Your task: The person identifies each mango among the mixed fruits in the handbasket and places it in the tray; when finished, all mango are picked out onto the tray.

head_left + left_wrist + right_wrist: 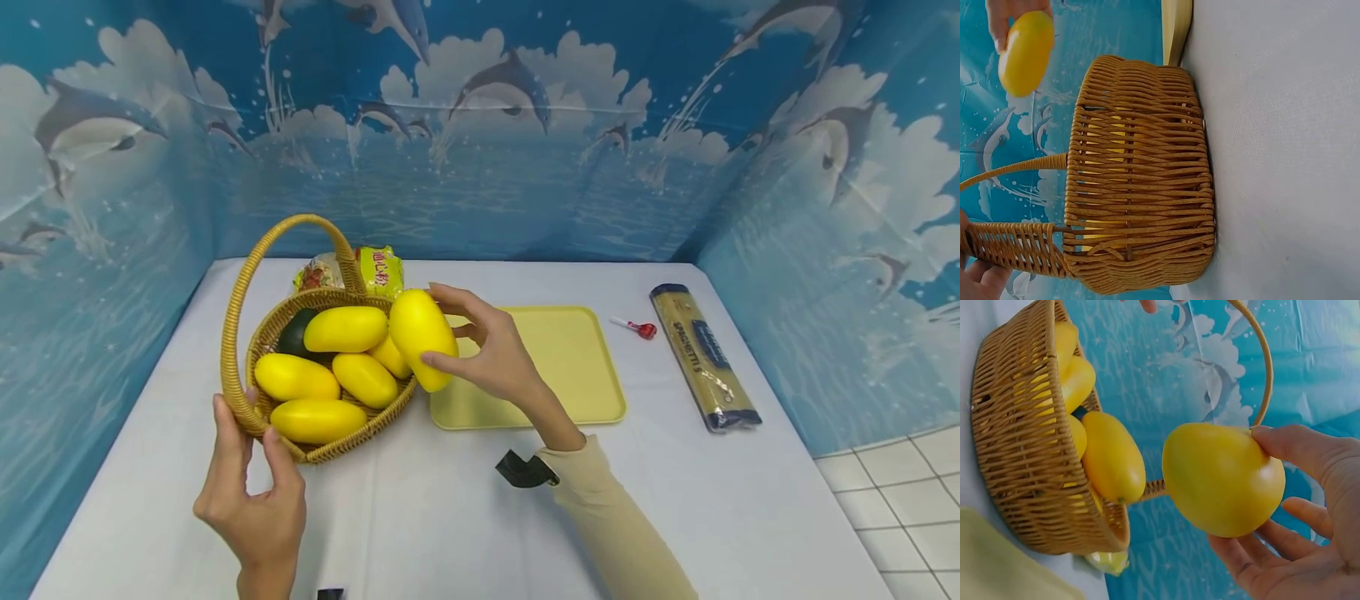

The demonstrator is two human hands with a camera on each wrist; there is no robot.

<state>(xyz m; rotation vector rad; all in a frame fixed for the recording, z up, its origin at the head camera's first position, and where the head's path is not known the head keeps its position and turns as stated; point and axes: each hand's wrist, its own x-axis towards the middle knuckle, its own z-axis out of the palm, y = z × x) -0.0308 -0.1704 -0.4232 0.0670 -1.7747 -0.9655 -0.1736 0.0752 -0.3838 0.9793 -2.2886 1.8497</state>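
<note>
In the head view my right hand (495,354) holds a yellow mango (418,329) up at the right rim of a wicker basket (352,447). Thumb and fingers grip its opposite sides, as the right wrist view shows for the same mango (1222,478). My left hand (258,500) pinches the near foot of the basket's arched handle (234,350). Several more yellow mangoes (318,420) lie inside, beside a dark green rounded thing (295,335) that is partly covered. The left wrist view shows the basket's woven side (1141,169) standing on the white table.
A pale yellow tray (555,367) lies right of the basket, under my right hand. Beyond it are a red lollipop (645,330) and a spaghetti pack (701,358). Behind the basket sits a yellow food packet (381,271). Dolphin-print curtains (465,200) enclose the table (420,525).
</note>
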